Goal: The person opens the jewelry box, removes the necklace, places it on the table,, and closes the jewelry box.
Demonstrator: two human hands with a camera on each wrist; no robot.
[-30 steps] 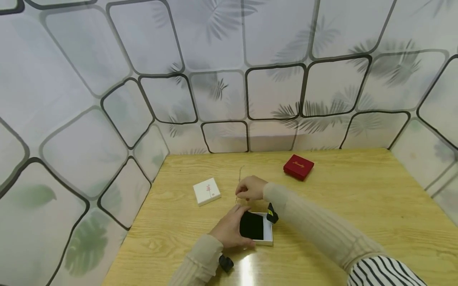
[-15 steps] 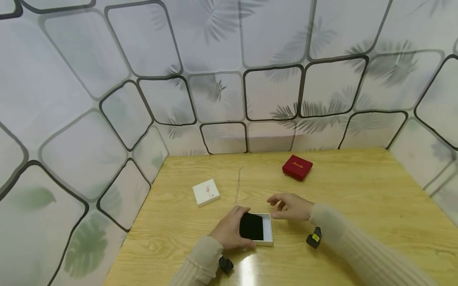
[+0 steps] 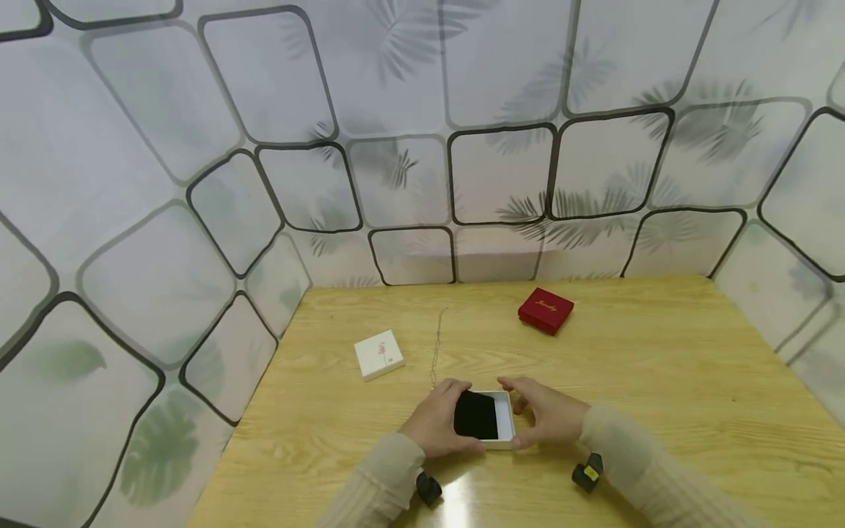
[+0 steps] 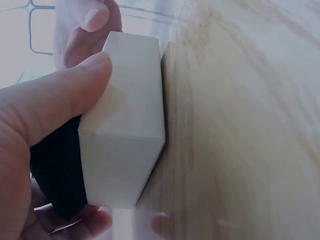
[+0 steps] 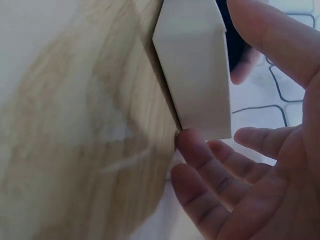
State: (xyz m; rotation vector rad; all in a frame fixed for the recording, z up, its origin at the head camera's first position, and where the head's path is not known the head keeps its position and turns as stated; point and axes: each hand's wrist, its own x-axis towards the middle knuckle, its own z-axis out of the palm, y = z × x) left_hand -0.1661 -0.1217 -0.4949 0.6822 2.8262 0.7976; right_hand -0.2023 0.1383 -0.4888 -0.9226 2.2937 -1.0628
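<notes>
Head view: the open box [image 3: 505, 418] (black pad [image 3: 475, 416] inside) is gripped by the left hand [image 3: 436, 422]; whether it is grasped by the adjacent right hand [image 3: 549, 413] cannot be told.

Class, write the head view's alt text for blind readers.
Left hand grips an open box with a black insert; right hand is at its right end. Beyond, on the table: a chain, a red box, a white box or lid.

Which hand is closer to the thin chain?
Left. The left hand is just in front of the near end of the chain; the right hand is farther off, at the right side of the open box.
</notes>
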